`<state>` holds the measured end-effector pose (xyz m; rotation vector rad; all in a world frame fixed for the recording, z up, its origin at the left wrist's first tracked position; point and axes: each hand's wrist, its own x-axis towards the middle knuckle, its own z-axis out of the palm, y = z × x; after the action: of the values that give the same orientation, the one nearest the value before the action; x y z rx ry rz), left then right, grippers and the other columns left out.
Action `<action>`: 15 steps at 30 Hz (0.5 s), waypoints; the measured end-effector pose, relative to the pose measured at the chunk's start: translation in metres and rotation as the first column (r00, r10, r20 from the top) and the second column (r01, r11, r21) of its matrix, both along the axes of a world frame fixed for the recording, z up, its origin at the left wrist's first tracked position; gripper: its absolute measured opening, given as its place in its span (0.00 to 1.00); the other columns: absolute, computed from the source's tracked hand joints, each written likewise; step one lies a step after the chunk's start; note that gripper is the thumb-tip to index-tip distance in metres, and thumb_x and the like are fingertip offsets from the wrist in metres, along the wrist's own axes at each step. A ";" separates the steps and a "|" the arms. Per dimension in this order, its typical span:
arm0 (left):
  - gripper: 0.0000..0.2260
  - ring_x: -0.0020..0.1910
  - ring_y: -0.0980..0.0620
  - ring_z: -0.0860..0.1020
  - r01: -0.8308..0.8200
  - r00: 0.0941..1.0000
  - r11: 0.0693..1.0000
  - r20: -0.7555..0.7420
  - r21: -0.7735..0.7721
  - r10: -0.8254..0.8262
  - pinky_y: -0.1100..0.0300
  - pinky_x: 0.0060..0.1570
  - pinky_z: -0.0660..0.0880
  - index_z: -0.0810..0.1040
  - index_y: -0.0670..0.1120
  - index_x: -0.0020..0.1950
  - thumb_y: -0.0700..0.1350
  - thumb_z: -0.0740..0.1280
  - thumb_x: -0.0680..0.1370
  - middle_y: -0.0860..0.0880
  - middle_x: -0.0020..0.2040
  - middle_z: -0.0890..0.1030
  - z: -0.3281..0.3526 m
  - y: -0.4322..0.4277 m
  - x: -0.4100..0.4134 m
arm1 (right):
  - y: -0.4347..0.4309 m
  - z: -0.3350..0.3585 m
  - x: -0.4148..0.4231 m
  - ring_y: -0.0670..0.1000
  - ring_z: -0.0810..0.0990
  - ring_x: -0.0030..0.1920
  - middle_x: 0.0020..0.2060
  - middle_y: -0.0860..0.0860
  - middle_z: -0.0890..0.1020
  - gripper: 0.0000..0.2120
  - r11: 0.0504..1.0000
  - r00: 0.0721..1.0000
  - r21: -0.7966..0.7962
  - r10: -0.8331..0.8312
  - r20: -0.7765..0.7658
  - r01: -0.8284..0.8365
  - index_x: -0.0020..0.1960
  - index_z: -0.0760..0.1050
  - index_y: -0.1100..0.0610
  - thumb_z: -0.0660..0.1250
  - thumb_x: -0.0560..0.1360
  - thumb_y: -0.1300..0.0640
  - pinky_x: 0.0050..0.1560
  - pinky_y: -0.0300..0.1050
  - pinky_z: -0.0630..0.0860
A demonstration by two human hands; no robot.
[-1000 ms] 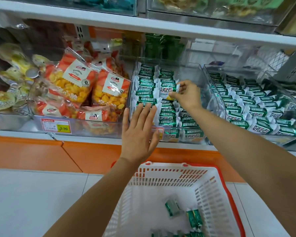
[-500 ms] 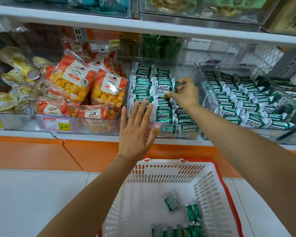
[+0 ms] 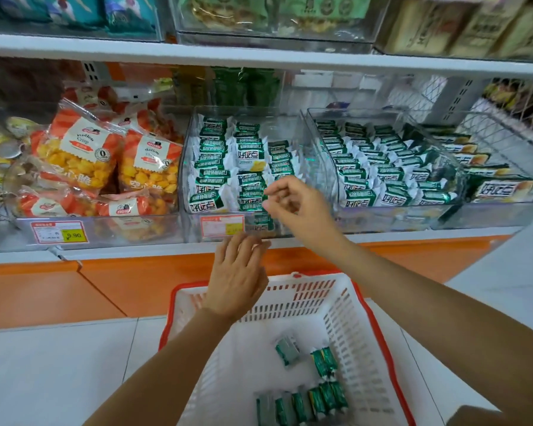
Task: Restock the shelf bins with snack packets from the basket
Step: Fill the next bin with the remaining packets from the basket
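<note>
**Restocking, between placements.** The right hand point(image 3: 296, 207) hovers over the front of the middle bin point(image 3: 293, 130). Its fingers are loosely curled, with thumb and forefinger a little apart. Nothing shows between them, so I judge it empty. The left hand point(image 3: 237, 275) is flat and palm down, fingers straight and together. It sits above the far rim of the basket point(image 3: 305, 299), just below the shelf edge point(image 3: 136, 248), and holds nothing.

**Step in hand.** Neither hand carries a packet, so I read this as the return to the basket for more stock. The loose packets point(image 3: 317, 401) lie on the basket floor toward its right side, well below both hands. The next move calls for a reach down, a pinch on one packet, and a lift to the bin's right-hand row. That row is shorter than the other two and leaves bare space behind it.

**Materials.**
- **Middle bin:** clear rigid plastic, straight-walled and glossy.
- **Binned packets point(image 3: 216, 167):** small pillow-shaped foil wrappers in green and white, overlapping like shingles in three rows.
- **Basket:** white moulded plastic with slotted walls and a red rim.
- **Right bin point(image 3: 320, 118):** the same clear plastic and similar green-and-white packets, more fully stocked.
- **Orange snack bags point(image 3: 77, 155):** soft, crinkled clear film, heaped loosely in the compartment to the left.
</note>
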<state>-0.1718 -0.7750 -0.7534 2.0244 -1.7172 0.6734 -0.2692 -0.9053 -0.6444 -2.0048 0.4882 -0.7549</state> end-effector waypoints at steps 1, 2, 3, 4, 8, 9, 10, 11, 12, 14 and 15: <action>0.18 0.63 0.40 0.69 0.017 1.000 1.000 0.011 -0.003 -0.017 0.45 0.63 0.63 0.73 0.44 0.63 0.46 0.59 0.75 0.43 0.60 0.74 -0.004 0.000 -0.001 | 0.006 -0.006 -0.007 0.54 0.76 0.39 0.42 0.57 0.78 0.05 1.000 1.000 0.002 0.024 -0.016 -0.024 0.52 0.77 0.58 0.70 0.76 0.60 0.43 0.44 0.76; 0.18 0.62 0.39 0.69 0.030 0.999 1.000 0.021 -0.004 -0.030 0.44 0.61 0.64 0.74 0.44 0.62 0.46 0.59 0.74 0.42 0.59 0.74 -0.008 0.000 -0.001 | 0.010 -0.014 -0.014 0.53 0.78 0.40 0.41 0.54 0.79 0.05 0.999 0.998 0.006 0.046 -0.034 -0.046 0.51 0.77 0.57 0.70 0.76 0.60 0.43 0.45 0.77; 0.18 0.60 0.39 0.69 0.043 0.999 0.999 0.032 0.006 -0.043 0.45 0.60 0.64 0.74 0.43 0.61 0.46 0.59 0.74 0.42 0.59 0.73 -0.012 0.000 -0.003 | 0.014 -0.025 -0.021 0.52 0.79 0.41 0.41 0.51 0.80 0.04 0.998 0.996 0.010 0.063 -0.058 -0.062 0.51 0.78 0.57 0.70 0.76 0.61 0.44 0.45 0.78; 0.18 0.58 0.40 0.69 0.058 0.997 0.998 0.043 0.030 -0.059 0.45 0.58 0.64 0.72 0.42 0.61 0.46 0.60 0.73 0.42 0.57 0.72 -0.017 -0.001 -0.004 | 0.017 -0.037 -0.027 0.50 0.80 0.41 0.40 0.48 0.80 0.04 0.997 0.993 0.017 0.078 -0.089 -0.077 0.50 0.78 0.57 0.70 0.76 0.61 0.44 0.46 0.79; 0.19 0.56 0.42 0.71 0.054 0.998 0.969 -0.035 0.243 -0.047 0.46 0.60 0.68 0.74 0.42 0.62 0.48 0.62 0.74 0.43 0.56 0.77 -0.046 0.000 -0.006 | 0.025 -0.097 -0.046 0.44 0.80 0.40 0.39 0.42 0.80 0.03 0.991 0.961 0.056 0.129 -0.244 -0.118 0.49 0.79 0.55 0.70 0.76 0.59 0.42 0.41 0.78; 0.19 0.59 0.41 0.73 0.016 0.998 0.951 -0.064 0.307 0.004 0.45 0.63 0.70 0.75 0.42 0.63 0.49 0.64 0.74 0.43 0.58 0.78 -0.053 0.000 -0.006 | 0.025 -0.113 -0.050 0.44 0.79 0.40 0.39 0.42 0.80 0.03 0.992 0.952 0.057 0.121 -0.281 -0.110 0.49 0.79 0.55 0.70 0.76 0.58 0.41 0.39 0.78; 0.21 0.61 0.40 0.74 -0.021 0.994 0.931 -0.091 0.365 0.058 0.43 0.64 0.71 0.76 0.42 0.64 0.49 0.68 0.73 0.43 0.60 0.79 -0.060 0.000 -0.006 | 0.023 -0.130 -0.053 0.43 0.80 0.40 0.39 0.43 0.80 0.03 0.994 0.941 0.064 0.106 -0.321 -0.090 0.49 0.79 0.55 0.70 0.76 0.57 0.42 0.38 0.78; 0.24 0.62 0.39 0.75 -0.053 0.987 0.907 -0.117 0.418 0.111 0.42 0.65 0.72 0.76 0.42 0.65 0.49 0.73 0.71 0.42 0.62 0.79 -0.069 0.001 -0.007 | 0.019 -0.149 -0.056 0.43 0.80 0.41 0.40 0.44 0.81 0.03 0.996 0.928 0.069 0.085 -0.361 -0.065 0.49 0.78 0.55 0.70 0.76 0.57 0.42 0.38 0.77; 0.27 0.63 0.39 0.76 -0.072 0.979 0.886 -0.137 0.457 0.150 0.40 0.65 0.71 0.76 0.41 0.66 0.49 0.75 0.70 0.42 0.63 0.79 -0.076 0.002 -0.007 | 0.015 -0.166 -0.058 0.43 0.80 0.41 0.41 0.45 0.81 0.03 0.997 0.915 0.072 0.065 -0.397 -0.040 0.50 0.78 0.55 0.70 0.76 0.57 0.43 0.37 0.77; 0.30 0.64 0.38 0.76 -0.106 0.971 0.863 -0.136 0.495 0.197 0.39 0.67 0.70 0.75 0.40 0.68 0.51 0.77 0.69 0.41 0.64 0.78 -0.093 0.006 -0.006 | 0.009 -0.200 -0.063 0.43 0.81 0.42 0.43 0.45 0.82 0.04 0.996 0.878 0.088 0.028 -0.477 0.016 0.50 0.78 0.55 0.70 0.76 0.56 0.45 0.40 0.79; 0.31 0.65 0.38 0.75 -0.123 0.969 0.856 -0.125 0.503 0.213 0.39 0.67 0.69 0.74 0.40 0.69 0.51 0.77 0.69 0.40 0.65 0.78 -0.101 0.008 -0.006 | 0.007 -0.216 -0.065 0.44 0.81 0.43 0.44 0.46 0.83 0.05 0.995 0.851 0.091 0.012 -0.525 0.042 0.51 0.78 0.55 0.69 0.76 0.56 0.46 0.43 0.81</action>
<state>-0.1776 -0.7667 -0.8546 2.5123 -1.7437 0.0876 -0.3345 -0.8985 -0.8602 -2.1044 0.8413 -0.1653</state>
